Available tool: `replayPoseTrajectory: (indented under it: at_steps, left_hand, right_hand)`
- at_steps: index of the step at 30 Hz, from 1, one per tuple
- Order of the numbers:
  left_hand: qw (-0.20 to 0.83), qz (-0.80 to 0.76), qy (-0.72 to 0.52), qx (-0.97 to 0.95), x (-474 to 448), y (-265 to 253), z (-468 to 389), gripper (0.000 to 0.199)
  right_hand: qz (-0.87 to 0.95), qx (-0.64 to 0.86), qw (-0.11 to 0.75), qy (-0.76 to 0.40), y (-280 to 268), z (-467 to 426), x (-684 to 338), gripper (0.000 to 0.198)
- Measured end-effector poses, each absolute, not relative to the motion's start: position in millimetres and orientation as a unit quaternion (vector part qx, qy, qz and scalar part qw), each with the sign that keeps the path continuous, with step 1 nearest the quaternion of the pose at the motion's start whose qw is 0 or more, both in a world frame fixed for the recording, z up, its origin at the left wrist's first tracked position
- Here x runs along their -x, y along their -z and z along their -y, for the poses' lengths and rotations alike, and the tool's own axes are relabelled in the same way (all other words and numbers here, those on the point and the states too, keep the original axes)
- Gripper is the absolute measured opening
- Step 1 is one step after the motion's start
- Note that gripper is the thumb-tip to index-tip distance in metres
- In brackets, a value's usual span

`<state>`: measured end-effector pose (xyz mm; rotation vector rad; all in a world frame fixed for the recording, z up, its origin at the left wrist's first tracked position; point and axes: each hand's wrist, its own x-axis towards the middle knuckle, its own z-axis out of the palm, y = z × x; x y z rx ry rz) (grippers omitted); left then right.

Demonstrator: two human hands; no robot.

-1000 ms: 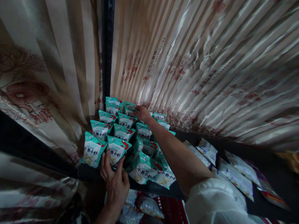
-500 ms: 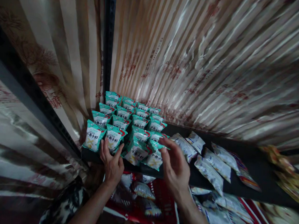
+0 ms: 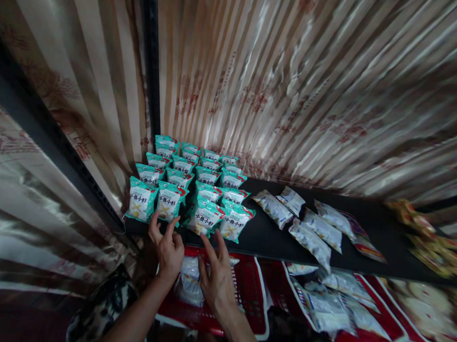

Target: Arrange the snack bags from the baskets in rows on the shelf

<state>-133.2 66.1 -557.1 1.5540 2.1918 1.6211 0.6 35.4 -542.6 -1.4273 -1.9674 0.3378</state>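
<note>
Teal and white snack bags (image 3: pixel 204 217) stand upright in several rows at the left end of a black shelf (image 3: pixel 265 238). My left hand (image 3: pixel 168 247) is at the shelf's front edge, its fingers apart and the tips just below the second front bag (image 3: pixel 170 201). Beside it, my right hand (image 3: pixel 218 276) reaches up with spread fingers, the tips near the lower edges of the two right front bags. Neither hand holds anything. Whether the fingertips touch the bags is hard to tell. Part of a red basket (image 3: pixel 257 296) is hidden behind my right hand and forearm.
White and blue bags (image 3: pixel 311 243) lie flat farther right on the shelf, with gold packets (image 3: pixel 430 250) at the far right. A second red basket (image 3: pixel 391 323) holds more bags. A dark metal post (image 3: pixel 149 58) and striped curtains (image 3: pixel 235 63) stand behind.
My right hand has moved left and down from beside the right front bag, which now shows fully. My left hand has dropped slightly. The view has shifted, moving the shelf goods leftward.
</note>
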Motion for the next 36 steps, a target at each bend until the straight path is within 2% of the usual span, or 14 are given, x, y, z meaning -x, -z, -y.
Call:
replayPoseTrajectory:
  at_steps: [8,14,26,30,36]
  left_hand:
    - [0.024,-0.697,-0.518,-0.496,132.7,557.7,-67.1,0.043]
    - [0.035,-0.695,-0.516,-0.5,132.0,556.9,-66.4,0.041]
    - [0.023,-0.695,-0.502,-0.514,133.8,553.5,-65.1,0.036]
    - [0.017,-0.654,-0.522,-0.547,129.1,553.2,-59.0,0.026]
    - [0.128,-0.533,-0.507,-0.665,103.3,558.3,-45.3,0.029]
  right_hand:
    - [0.752,0.543,0.351,-0.127,561.4,-44.0,15.7,0.062]
    - [0.756,0.522,0.362,-0.159,558.4,-51.7,22.1,0.06]
    - [0.744,0.545,0.358,-0.145,559.2,-53.8,23.0,0.05]
    - [0.742,0.537,0.383,-0.115,533.7,-46.9,8.0,0.043]
    - [0.763,0.499,0.41,-0.018,457.4,-85.8,-30.4,0.033]
